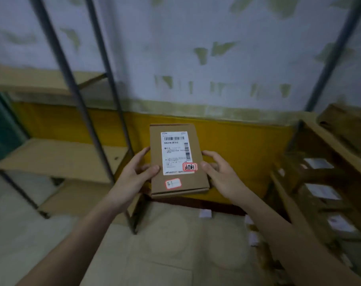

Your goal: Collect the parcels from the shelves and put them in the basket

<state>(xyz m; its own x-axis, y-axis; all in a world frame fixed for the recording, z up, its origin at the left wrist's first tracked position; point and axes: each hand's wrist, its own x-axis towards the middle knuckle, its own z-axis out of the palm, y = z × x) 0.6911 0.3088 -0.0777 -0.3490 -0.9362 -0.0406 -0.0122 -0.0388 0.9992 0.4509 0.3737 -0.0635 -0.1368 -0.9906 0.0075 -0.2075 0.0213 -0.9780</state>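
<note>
A flat brown cardboard parcel (175, 157) with a white shipping label and two red-edged stickers is held in the air at the centre of the head view. My left hand (134, 174) grips its left edge, thumb on top. My right hand (218, 172) holds the right edge, thumb on the top face and fingers curled round the side. On the right, blurred shelves (311, 141) carry several more parcels (322, 191) with white labels. No basket is in view.
A metal-framed rack with bare wooden shelves (57, 157) stands at the left. Behind the parcel is a wall, yellow below and peeling white above. Tiled floor (165, 244) lies beneath my arms, with small white packets (205, 213) near the wall's base.
</note>
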